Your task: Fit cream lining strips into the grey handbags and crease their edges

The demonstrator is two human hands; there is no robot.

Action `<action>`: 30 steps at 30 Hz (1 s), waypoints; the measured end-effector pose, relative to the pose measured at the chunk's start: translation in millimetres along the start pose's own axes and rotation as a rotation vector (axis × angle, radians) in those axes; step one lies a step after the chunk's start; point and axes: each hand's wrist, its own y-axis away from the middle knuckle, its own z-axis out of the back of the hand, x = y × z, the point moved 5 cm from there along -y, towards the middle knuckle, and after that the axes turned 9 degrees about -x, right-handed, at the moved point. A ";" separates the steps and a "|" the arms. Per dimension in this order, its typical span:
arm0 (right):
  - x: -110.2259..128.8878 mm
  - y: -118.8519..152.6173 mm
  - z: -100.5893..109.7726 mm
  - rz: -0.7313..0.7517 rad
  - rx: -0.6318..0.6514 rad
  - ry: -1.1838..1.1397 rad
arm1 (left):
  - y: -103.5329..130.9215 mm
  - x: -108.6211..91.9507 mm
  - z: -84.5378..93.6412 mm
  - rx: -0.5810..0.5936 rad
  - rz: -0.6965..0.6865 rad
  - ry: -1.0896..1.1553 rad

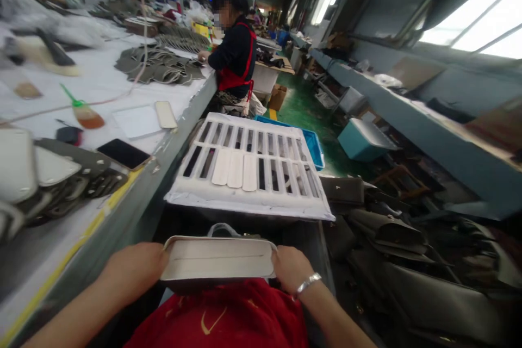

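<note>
At the bottom centre of the frame, a pale oblong piece (220, 259) is held above a red apron (232, 318), its ends pinched by the left hand (149, 262) and right hand (290, 267).

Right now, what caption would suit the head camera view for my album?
Two hands, left and right, grip a pale-faced piece before a white slotted rack in a busy workshop.

A bright red cloth garment (240, 318) with pale gold markings; a shiny silver metal bracelet (309, 283).
</note>
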 end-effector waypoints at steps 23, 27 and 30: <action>-8.0 8.1 -4.8 0.205 -0.022 0.127 | 19.6 -4.6 -2.1 -0.009 0.026 0.349; -1.0 8.1 -6.4 0.357 0.011 0.279 | 19.4 -13.0 -3.0 0.030 -0.008 0.141; -0.6 10.0 -8.5 0.360 -0.001 0.251 | 19.9 -3.6 -19.6 0.023 0.012 0.248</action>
